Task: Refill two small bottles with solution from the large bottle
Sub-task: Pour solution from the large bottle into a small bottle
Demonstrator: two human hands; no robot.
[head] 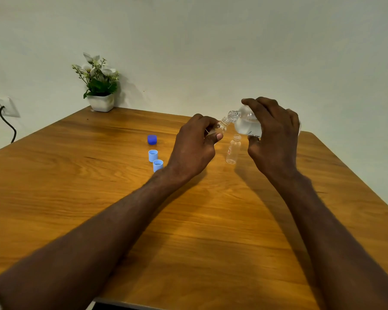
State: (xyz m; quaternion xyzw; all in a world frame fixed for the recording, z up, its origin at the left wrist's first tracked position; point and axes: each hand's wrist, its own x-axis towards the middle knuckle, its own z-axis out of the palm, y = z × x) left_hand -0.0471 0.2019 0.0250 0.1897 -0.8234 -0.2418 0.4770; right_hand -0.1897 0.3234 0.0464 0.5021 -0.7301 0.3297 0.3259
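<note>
Head view showed the left hand [194, 145] curled round a small bottle [222, 125], hiding all but its tilted neck. The right hand [274, 136] gripped the large bottle [246, 124] from above, tipped so that its mouth met the small bottle's neck; the fingers covered most of its body, and clear liquid showed in the lower part. Whether liquid was flowing could not be made out. A second small bottle [233, 149] stood upright on the desk [76, 186] just below the large bottle, between the two hands, uncapped; its label was too small to read. Left of the large bottle lay a dark blue cap [152, 139] and two light blue caps [153, 155], close together. Far left of it, at the desk's back corner, stood a potted plant [100, 86]. The desk's near side lay bare except for both forearms.
</note>
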